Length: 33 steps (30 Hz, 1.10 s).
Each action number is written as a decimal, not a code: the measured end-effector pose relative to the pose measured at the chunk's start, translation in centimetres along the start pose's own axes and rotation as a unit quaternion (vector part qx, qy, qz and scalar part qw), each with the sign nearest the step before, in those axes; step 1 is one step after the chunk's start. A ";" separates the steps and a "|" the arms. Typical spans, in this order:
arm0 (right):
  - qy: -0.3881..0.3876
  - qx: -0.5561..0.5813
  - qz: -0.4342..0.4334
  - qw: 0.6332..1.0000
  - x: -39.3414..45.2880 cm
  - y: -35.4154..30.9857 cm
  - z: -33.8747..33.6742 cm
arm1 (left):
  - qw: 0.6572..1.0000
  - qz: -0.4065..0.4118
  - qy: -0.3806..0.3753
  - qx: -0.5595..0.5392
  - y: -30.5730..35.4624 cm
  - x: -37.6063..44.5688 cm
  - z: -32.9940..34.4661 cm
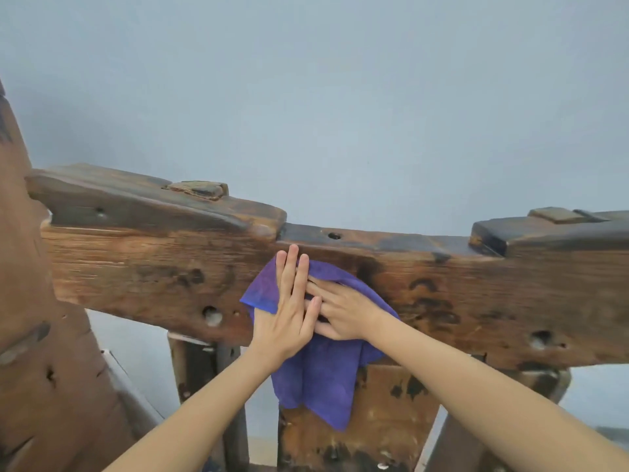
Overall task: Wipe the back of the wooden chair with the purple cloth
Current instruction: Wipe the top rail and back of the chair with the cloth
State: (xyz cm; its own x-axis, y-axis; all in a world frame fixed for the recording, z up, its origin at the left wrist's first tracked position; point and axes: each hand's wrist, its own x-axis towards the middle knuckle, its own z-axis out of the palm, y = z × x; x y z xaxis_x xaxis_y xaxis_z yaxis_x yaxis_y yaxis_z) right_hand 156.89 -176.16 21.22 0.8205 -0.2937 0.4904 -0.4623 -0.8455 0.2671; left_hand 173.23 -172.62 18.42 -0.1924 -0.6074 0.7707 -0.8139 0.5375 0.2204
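Observation:
The wooden chair's back is a wide, worn, dark-stained top rail (146,267) running across the view, with upright slats (384,410) below it. A purple cloth (320,379) is spread on the middle of the rail and hangs down over the central slat. My left hand (289,311) lies flat on the cloth with fingers straight and pointing up, its fingertips reaching the rail's top edge. My right hand (343,311) presses flat on the cloth from the right, its fingers tucked partly under my left hand.
A plain pale blue wall (340,97) stands right behind the chair. A second piece of brown wooden furniture (41,335) rises at the left edge. Raised wooden blocks (544,229) sit on the rail's top at both sides. Gaps open between the slats.

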 end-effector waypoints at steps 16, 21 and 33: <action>-0.029 -0.114 0.033 0.992 -15.4 6.9 -7.5 | 0.991 0.118 -0.019 -0.058 13.3 4.3 9.2; 0.003 -0.162 0.061 0.985 -19.8 8.9 -10.2 | 0.984 0.174 -0.031 -0.028 17.8 7.3 11.3; 0.071 -0.297 0.145 0.941 -30.7 14.9 -17.7 | 0.958 0.282 -0.039 -0.031 31.4 15.2 15.5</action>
State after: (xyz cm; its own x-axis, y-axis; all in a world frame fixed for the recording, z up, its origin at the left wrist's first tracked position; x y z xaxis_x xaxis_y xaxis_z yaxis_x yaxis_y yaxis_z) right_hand 118.85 -171.85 24.81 0.5967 -0.3758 0.7090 -0.8013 -0.3274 0.5008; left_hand 136.30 -174.06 27.80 -0.6346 -0.2503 0.7312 -0.5346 0.8254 -0.1814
